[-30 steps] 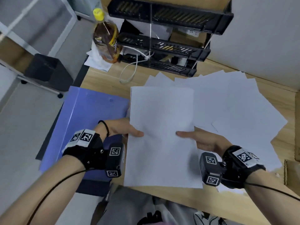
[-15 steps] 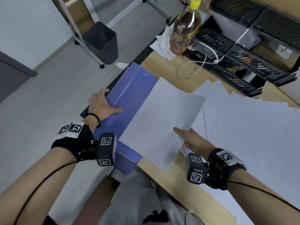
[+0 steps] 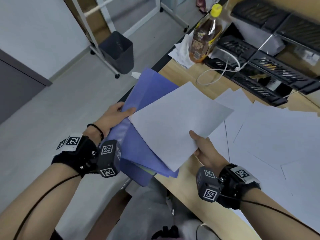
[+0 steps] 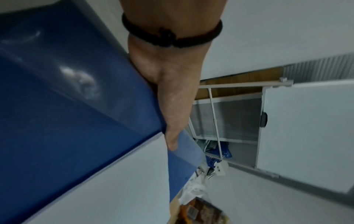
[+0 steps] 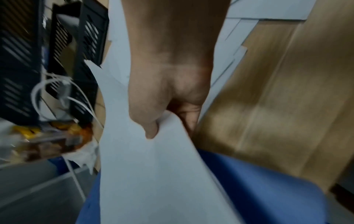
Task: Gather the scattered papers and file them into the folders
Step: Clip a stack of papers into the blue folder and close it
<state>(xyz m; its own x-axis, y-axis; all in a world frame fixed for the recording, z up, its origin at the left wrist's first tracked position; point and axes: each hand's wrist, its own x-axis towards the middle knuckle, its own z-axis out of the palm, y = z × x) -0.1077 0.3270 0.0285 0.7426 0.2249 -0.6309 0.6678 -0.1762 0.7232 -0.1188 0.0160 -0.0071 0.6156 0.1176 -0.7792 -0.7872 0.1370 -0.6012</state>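
My right hand [image 3: 199, 142] pinches a white sheet of paper [image 3: 176, 125] by its near right edge, thumb on top [image 5: 151, 130]; the sheet [image 5: 153, 174] hangs over the blue folder [image 3: 143, 153]. My left hand [image 3: 119, 112] grips the folder's top cover at its left edge and lifts it, thumb on the cover [image 4: 171, 142]. The folder [image 4: 67, 106] overhangs the desk's left edge. Several more white papers [image 3: 277, 135] lie scattered on the wooden desk [image 3: 187, 193] to the right.
A brown drink bottle with a yellow cap [image 3: 206, 37] stands at the desk's far left corner, beside black stacked letter trays [image 3: 270, 63] and a white cable [image 3: 218, 75]. On the floor to the left are a dark bin [image 3: 119, 51] and a wheeled frame.
My left hand let go of the sheet, moved to the folder's left edge and lifted its cover. My right hand carried the sheet left over the folder. My view swung left.
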